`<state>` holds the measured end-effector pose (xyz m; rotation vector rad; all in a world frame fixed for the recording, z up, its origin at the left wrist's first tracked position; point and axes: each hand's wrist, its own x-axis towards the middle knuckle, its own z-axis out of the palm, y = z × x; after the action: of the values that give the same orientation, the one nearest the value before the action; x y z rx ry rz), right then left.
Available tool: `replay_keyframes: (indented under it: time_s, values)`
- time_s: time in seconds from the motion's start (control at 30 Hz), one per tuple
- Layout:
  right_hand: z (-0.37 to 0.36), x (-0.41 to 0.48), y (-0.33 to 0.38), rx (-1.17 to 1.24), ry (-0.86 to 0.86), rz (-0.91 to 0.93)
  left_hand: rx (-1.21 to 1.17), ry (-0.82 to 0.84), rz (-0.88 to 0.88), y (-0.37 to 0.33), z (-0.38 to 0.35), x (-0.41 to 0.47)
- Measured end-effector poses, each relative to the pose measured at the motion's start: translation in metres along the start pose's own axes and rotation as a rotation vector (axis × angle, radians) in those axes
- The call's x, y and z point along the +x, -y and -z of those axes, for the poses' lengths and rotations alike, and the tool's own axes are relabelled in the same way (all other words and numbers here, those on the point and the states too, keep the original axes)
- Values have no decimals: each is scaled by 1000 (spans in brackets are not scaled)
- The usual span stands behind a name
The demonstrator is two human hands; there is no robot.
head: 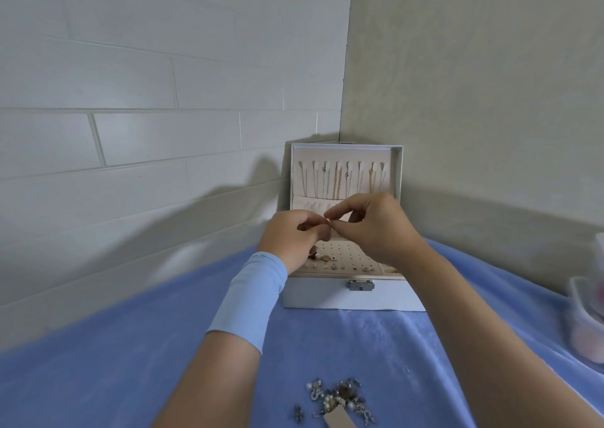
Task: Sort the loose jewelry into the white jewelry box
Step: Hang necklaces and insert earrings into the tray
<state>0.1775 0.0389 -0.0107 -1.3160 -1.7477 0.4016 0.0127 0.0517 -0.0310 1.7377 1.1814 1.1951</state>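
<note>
Head view: a tiny piece (330, 222) is pinched between left hand (295, 236) and right hand (371, 228), held together over the open box (346, 295).
Should either pinch be loosened, the piece could be lost among seated studs (333, 266) or on the cloth (327, 342); the pile (340, 396) is seen near, well apart.

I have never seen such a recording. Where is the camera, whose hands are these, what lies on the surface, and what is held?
No machine here: a person wears one camera on the head, looking forward and down at their own hands. The left hand, with a blue sleeve, and the right hand meet above an open white box and pinch a tiny piece between them; it is too small to name. Chains hang in the lid, earrings sit in the tray. Loose jewelry lies nearer, on the blue cloth. A plastic tub stands at the right edge.
</note>
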Motion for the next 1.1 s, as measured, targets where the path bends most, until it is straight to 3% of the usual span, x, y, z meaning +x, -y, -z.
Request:
replay_keyframes:
  time_s: [0.2,0.33,0.4,0.53,0.6,0.87,1.1]
  values:
    - [6,1,-2,224,65,-51,-131,41,13,-3,1,-2]
    - [7,1,-9,256,59,-79,-69,57,9,-5,-2,-2]
    - [7,2,-15,136,48,-93,0,34,-3,-4,-3,-1]
    - [2,1,-23,-397,70,-150,36,-14,10,1,-2,-2]
    - [0,0,-22,-548,113,-146,10,-27,14,1,-1,-2]
    - [0,0,-13,-711,190,-70,-64,35,28,-3,-3,-3]
    - [3,1,-10,-700,221,-49,-126,30,39,-5,-4,-4]
